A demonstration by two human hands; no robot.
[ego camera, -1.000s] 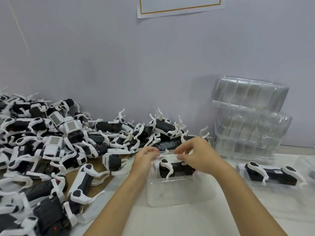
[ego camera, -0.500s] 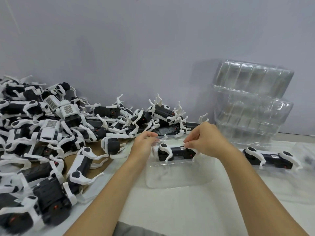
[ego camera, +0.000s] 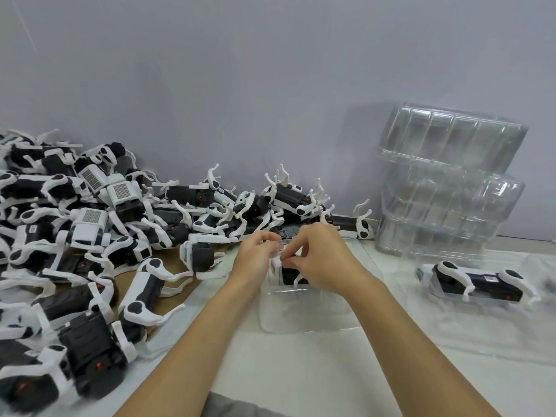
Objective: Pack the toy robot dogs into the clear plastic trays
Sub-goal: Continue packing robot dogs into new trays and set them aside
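Both hands meet over the toy dog (ego camera: 288,273) in the clear tray (ego camera: 304,311): the left hand (ego camera: 255,254) pinches the tray's far rim, the right hand (ego camera: 322,260) grips the dog. Better to press it level until seated, legs tucked. At nine o'clock lies the loose pile (ego camera: 99,236); at two o'clock, the tray stack (ego camera: 445,188).
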